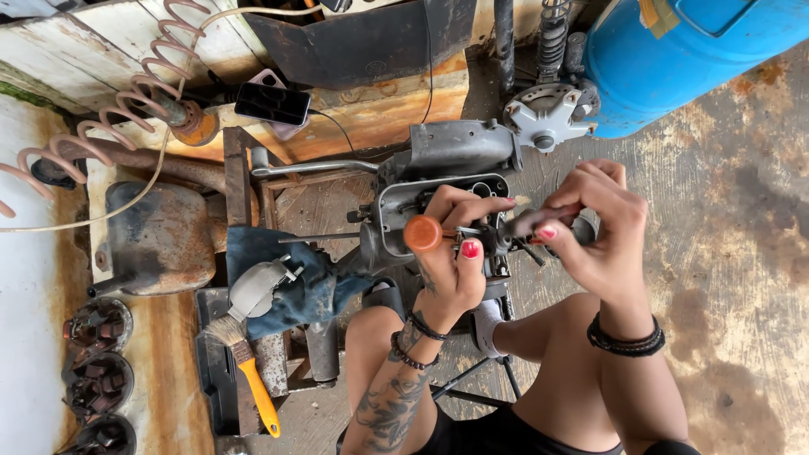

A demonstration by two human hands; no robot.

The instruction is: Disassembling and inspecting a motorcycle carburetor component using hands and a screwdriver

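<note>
Centre of the frame: left hand [451, 253] is wrapped shut round a screwdriver with a round orange handle [423, 233], thumb on top, shaft pointing right into a small dark metal part [493, 236] that sits over the open grey metal engine casing [438, 198]. Right hand [594, 227] is closed on a grey cylindrical piece w/ a red band [539, 221], fingers curled tight, pressing in from the right side. Both grips are full, no gap showing.

Tip of the driver is hidden behind the fingers, so can't tell if it's seated in a slot. Best practice here, as I judge it: keep the shaft in line w/ the fastener, push in before turning, and let the right hand hold the part steady so it doesn't twist. Wrists low, elbows near the knees for support.

Lower left: a paintbrush with a yellow handle [253, 379] lies on a dark tray [211, 379], a blue rag [295, 278] beside it. Upper right: a blue plastic drum [674, 59]. Upper left: a coiled pink hose [126, 101], well apart from the work.
</note>
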